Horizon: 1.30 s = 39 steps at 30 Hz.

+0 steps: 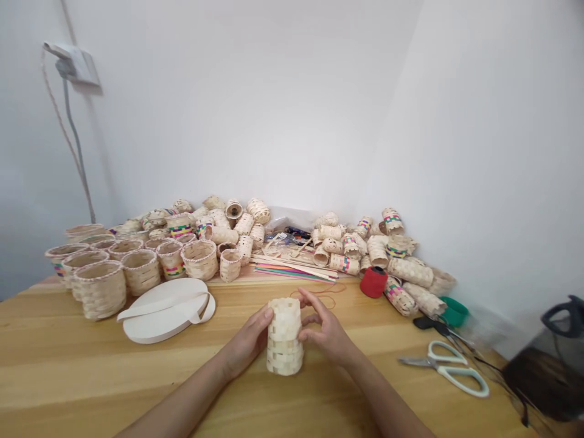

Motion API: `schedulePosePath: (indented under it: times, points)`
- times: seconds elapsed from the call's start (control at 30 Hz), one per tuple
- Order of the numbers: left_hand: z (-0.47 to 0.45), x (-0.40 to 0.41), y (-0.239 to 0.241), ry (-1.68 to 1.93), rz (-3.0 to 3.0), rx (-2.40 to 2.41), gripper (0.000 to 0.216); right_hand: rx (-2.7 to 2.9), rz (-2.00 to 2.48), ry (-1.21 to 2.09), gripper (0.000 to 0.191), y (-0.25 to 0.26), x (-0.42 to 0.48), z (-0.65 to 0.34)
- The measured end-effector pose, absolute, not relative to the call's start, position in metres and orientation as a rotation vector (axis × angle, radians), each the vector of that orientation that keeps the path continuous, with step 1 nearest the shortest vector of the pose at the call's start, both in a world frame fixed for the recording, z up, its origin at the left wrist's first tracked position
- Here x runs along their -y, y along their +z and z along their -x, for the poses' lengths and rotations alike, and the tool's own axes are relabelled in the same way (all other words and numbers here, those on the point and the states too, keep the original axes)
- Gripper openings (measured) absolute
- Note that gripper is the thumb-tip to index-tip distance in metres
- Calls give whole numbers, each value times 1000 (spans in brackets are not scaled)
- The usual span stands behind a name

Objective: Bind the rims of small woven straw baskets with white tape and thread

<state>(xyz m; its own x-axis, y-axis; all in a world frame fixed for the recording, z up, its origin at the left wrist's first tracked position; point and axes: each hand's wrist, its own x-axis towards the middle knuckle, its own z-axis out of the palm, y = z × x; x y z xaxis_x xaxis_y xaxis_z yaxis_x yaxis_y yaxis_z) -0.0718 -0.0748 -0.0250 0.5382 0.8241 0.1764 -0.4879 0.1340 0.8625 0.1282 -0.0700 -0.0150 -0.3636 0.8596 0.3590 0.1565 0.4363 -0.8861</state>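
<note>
Pale checker-woven strip basket (283,336), cylindrical, long axis upright, held lightly between left hand (249,340) and right hand (327,334)

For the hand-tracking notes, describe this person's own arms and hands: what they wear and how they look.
Both forearms are bare, with no sleeve in view. The left hand and right hand wear no gloves, and no watch or bracelet shows. The fingers are slim and carry no tape or markings.
</note>
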Motion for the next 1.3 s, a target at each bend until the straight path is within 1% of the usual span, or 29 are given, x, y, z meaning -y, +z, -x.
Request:
schedulePosePath:
  times: [0.13, 0.23, 0.37, 0.47, 0.57, 0.67, 0.8, 0.9, 0.97, 1.03, 1.13, 1.23, 1.3]
  points:
    - [71, 74, -30, 983, -954, -399, 44, 1898, 830, 867, 88, -12, 72, -130]
    - [72, 73, -29, 1010, -874, -423, 46, 1950, 868, 829, 92, -10, 74, -130]
    - [72, 74, -24, 993, -764, -433, 58, 2052, 894, 816, 104, -9, 77, -130]
    - [73, 76, -21, 924, -715, -441, 66, 2152, 896, 731, 113, -11, 78, -130]
    - [72, 76, -22, 904, -706, -435, 64, 2214, 915, 572, 117, -14, 79, -130]
    - [71, 72, -26, 1000, -760, -403, 58, 2227, 955, 335, 118, -15, 78, -131]
    - [69, 64, -31, 1142, -843, -400, 58, 2276, 968, -17, 116, -13, 77, -131]
    - [68, 63, -32, 1180, -906, -420, 52, 2338, 971, -111, 112, -12, 79, -125]
    - [68, 63, -30, 1216, -927, -442, 46, 2349, 956, -88, 108, -13, 82, -120]
    - [69, 65, -29, 1262, -927, -484, 44, 2331, 890, 7, 104, -14, 84, -117]
    - [72, 66, -28, 1261, -966, -542, 47, 2116, 837, 340, 86, -15, 83, -116]
    - [74, 68, -27, 1204, -1076, -609, 55, 1691, 930, 711, 63, -15, 76, -119]
    - [75, 69, -25, 1178, -1166, -653, 61, 1483, 988, 916, 59, -16, 70, -122]
